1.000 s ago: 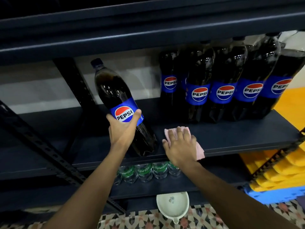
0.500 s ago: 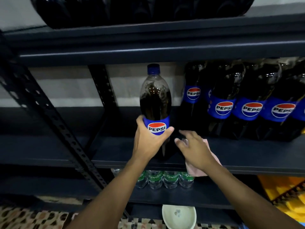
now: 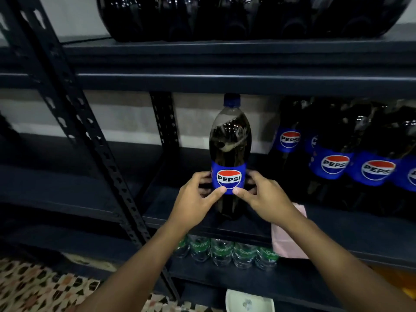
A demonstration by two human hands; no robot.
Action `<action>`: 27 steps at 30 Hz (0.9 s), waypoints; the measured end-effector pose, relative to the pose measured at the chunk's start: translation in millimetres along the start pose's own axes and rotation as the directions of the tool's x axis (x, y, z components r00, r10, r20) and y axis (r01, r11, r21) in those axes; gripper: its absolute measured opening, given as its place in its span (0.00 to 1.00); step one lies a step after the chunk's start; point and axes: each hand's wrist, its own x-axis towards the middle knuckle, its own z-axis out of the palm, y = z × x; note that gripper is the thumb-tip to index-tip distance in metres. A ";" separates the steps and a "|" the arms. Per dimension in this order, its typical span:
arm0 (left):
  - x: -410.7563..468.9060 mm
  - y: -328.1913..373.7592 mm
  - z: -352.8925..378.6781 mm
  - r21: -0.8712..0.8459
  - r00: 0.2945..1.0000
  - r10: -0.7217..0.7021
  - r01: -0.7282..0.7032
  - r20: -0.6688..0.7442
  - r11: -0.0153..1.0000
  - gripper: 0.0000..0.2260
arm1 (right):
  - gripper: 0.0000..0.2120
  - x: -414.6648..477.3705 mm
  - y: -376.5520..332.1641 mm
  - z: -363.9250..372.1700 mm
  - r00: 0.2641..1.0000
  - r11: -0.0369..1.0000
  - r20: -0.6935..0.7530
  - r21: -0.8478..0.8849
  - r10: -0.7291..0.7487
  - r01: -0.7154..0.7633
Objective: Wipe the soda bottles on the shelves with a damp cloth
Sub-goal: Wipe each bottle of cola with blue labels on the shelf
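head | left hand (image 3: 194, 199) – right hand (image 3: 265, 200) both clasp upright Pepsi bottle (image 3: 229, 154) | cloth (image 3: 289, 242) lies free

The front bottle (image 3: 230, 140) holds near-black cola with pale brown foam, under a blue cap (image 3: 232, 100). Its label (image 3: 229, 167) is bright blue, with a round red, white and blue emblem crossed by black lettering. The bottles to its right (image 3: 335, 136) carry the same blue labels over dark cola. The shelf (image 3: 225, 80) and its perforated post (image 3: 90, 140) are dark blue-black. The cloth (image 3: 287, 243) is pale pink. The small bottles below (image 3: 222, 252) are clear with green labels. The floor (image 3: 33, 289) bears a geometric mosaic of cream, brown, black and dusty pink. The bowl (image 3: 238, 300) is white.
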 end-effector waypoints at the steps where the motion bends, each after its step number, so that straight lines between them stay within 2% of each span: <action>1: 2.7 -0.9 -3.0 0.006 1.000 -0.006 0.006 -0.004 1.000 0.26 | 0.31 4.6 -3.3 4.2 1.000 1.000 -0.011 -0.006 -0.012 0.012; 5: 22.8 -13.6 -22.0 0.035 0.999 -0.018 0.019 -0.050 0.999 0.25 | 0.29 37.5 -21.9 26.8 0.999 0.998 -0.013 -0.044 -0.036 0.035; 14: 83.3 -41.7 -63.8 0.169 0.977 -0.111 0.142 -0.180 0.975 0.22 | 0.27 116.2 -77.7 79.2 0.995 0.999 0.096 -0.032 0.015 -0.012; 18: 101.2 -47.6 -75.9 0.119 0.938 -0.239 0.274 -0.252 0.954 0.21 | 0.26 139.8 -96.2 100.3 0.995 0.998 0.092 -0.039 0.045 -0.041; 27: 119.7 -58.0 -87.3 0.058 0.902 -0.292 0.326 -0.318 0.944 0.17 | 0.23 165.8 -111.9 121.3 0.995 0.999 0.104 -0.052 0.012 -0.007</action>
